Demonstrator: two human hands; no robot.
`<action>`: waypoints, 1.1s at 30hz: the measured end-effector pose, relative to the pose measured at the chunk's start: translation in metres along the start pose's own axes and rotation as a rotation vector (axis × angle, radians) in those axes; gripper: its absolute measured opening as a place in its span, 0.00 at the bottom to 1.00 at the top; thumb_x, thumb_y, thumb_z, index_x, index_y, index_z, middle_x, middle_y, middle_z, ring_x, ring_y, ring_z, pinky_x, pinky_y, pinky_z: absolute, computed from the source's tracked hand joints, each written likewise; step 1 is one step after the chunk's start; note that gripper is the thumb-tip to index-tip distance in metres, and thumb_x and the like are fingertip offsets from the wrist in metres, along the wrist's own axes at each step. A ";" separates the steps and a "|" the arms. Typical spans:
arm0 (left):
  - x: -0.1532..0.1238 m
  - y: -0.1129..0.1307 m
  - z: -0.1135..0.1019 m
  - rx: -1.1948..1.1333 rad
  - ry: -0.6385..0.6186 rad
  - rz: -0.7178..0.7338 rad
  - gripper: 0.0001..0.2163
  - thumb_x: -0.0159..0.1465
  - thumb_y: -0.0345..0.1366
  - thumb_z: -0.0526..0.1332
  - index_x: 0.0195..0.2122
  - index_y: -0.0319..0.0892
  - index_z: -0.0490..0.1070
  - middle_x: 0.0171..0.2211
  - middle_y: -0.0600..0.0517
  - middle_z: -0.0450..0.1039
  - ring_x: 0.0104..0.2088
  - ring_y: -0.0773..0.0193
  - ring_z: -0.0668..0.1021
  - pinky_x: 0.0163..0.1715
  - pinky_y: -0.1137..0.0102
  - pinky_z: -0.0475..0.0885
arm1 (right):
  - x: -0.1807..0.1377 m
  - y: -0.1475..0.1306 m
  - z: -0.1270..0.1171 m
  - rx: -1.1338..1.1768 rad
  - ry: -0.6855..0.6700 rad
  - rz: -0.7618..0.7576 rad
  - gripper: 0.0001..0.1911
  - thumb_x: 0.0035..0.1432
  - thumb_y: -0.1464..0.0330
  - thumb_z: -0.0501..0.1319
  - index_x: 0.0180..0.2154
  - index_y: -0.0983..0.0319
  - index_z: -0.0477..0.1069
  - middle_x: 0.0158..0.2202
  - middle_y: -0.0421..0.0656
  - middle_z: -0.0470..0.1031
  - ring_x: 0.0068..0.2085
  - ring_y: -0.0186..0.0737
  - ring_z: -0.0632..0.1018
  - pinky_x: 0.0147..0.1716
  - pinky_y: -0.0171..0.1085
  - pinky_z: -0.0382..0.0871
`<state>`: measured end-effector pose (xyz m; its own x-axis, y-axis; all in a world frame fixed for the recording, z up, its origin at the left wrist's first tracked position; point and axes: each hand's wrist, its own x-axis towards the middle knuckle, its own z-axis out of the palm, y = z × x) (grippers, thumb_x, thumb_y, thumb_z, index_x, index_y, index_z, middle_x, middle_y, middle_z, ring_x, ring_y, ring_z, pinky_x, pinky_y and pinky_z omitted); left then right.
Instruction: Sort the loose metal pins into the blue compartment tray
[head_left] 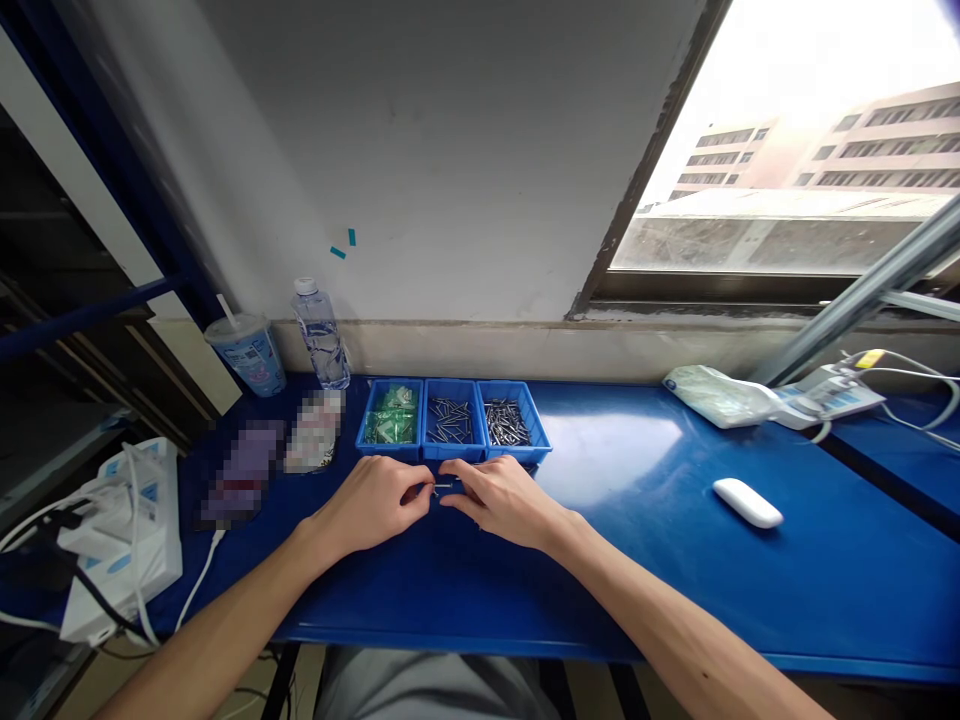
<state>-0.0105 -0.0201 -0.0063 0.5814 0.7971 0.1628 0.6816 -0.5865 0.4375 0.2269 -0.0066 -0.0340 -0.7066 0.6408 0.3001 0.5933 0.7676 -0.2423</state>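
Observation:
My left hand [386,500] is closed in a pinch, with thumb and forefinger on one end of a small metal screw [444,486]. My right hand [506,497] is just to the right, thumb and forefinger apart around the screw's free end; I see no contact. Both hands are over the table, right in front of three blue bins. The left bin [388,452] holds green pieces [396,415] in clear plastic. In the middle bin [453,453] lie long thin screws [450,420]. The right bin [537,425] is filled with shorter metal fasteners [506,423].
Left on the blue table [600,560] stand a drink cup [251,358], a water bottle [322,335] and a power strip [124,540] with cables. Rightward are a white case [748,502], a plastic bag [716,395] and another power strip [829,390]. A metal bar [855,290] slants by the window.

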 end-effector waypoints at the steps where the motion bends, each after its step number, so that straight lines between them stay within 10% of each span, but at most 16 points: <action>1: 0.000 0.000 0.000 0.000 0.000 -0.001 0.11 0.72 0.35 0.58 0.38 0.45 0.80 0.25 0.56 0.76 0.25 0.66 0.76 0.30 0.70 0.62 | 0.000 0.000 0.001 -0.003 0.003 -0.002 0.13 0.77 0.61 0.58 0.54 0.63 0.69 0.27 0.39 0.78 0.26 0.38 0.77 0.27 0.35 0.57; 33: 0.000 0.001 -0.001 0.010 0.006 0.011 0.10 0.72 0.34 0.58 0.40 0.45 0.81 0.25 0.55 0.77 0.26 0.65 0.77 0.31 0.71 0.62 | 0.000 0.000 -0.001 0.016 0.003 -0.012 0.11 0.80 0.64 0.52 0.47 0.63 0.70 0.29 0.41 0.79 0.25 0.37 0.77 0.26 0.35 0.55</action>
<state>-0.0100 -0.0208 -0.0052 0.5859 0.7916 0.1732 0.6798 -0.5965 0.4267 0.2270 -0.0063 -0.0332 -0.7124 0.6318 0.3055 0.5788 0.7751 -0.2533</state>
